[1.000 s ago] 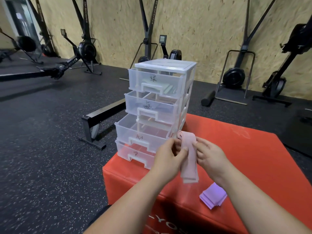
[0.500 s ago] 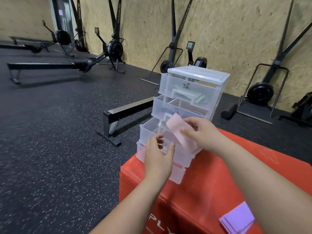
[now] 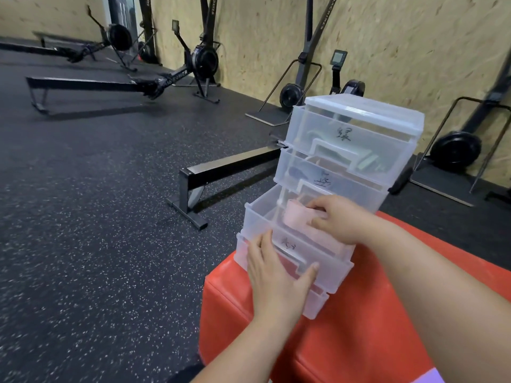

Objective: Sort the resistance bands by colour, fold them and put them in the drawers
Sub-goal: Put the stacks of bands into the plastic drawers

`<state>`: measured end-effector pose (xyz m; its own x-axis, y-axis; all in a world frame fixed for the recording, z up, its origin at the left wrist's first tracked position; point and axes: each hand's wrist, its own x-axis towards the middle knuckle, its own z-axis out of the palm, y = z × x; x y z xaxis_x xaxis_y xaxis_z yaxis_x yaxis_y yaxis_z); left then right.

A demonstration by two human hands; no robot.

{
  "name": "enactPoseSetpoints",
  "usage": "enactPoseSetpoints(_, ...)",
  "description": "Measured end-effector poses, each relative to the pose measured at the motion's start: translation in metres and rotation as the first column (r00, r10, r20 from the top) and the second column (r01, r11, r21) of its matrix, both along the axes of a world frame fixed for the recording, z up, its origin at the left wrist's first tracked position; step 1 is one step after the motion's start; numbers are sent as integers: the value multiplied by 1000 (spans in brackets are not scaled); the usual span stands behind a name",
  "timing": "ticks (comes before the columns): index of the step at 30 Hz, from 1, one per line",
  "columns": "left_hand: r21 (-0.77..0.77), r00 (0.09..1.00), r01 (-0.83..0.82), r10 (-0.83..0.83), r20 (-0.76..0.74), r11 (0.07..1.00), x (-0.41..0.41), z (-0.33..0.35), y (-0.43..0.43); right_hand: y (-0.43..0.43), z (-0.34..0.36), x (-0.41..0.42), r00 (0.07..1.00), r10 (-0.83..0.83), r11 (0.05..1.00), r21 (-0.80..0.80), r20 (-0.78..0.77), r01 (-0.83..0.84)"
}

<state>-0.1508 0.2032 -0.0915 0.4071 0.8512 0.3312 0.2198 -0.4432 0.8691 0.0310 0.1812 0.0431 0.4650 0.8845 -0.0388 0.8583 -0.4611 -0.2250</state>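
Note:
A clear plastic drawer tower (image 3: 356,111) stands on a red box (image 3: 345,335). Its third drawer (image 3: 260,217) is pulled out. My right hand (image 3: 340,219) reaches into that drawer and holds a folded pink band (image 3: 297,215) low inside it. My left hand (image 3: 276,275) rests against the front of the open drawer, fingers spread over its handle. Green bands show through the top drawer (image 3: 367,158), and something dark shows through the second drawer (image 3: 326,183). A purple band's corner (image 3: 497,378) peeks in at the bottom right.
Black speckled rubber floor (image 3: 96,217) lies to the left of the box. A rowing machine rail (image 3: 221,170) runs behind the tower. More rowers (image 3: 199,59) and ski machines (image 3: 304,64) stand along the chipboard wall.
My right hand has carried the folded pink band down into the open third drawer. My left hand moved onto the drawer front. The camera came closer and turned left.

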Motion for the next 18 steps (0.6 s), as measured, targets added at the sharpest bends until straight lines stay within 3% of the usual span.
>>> enactPoseSetpoints(5, -3, 1000, -30, 30, -1, 1000, 9, -4, -5, 13, -7, -4, 970, 54, 997, 63, -235, -40)
enactPoseSetpoints(9, -1, 999, -37, 37, 8, 999, 10, -6, -6, 21, -36, -5, 999, 18, 974, -224, -47, -28)
enactPoseSetpoints(13, 10, 999, -39, 39, -9, 999, 11, -8, -4, 25, -33, -12, 992, -24, 959, -278, 122, 58)
enactPoseSetpoints(15, 13, 999, -41, 41, -24, 999, 12, -7, -3, 20, -22, -14, 992, -23, 971, -235, 125, 52)
enactPoseSetpoints(18, 32, 998, -47, 49, -49, 998, 13, -6, 1, -5, -7, -19, 999, -2, 999, -51, -49, 0)
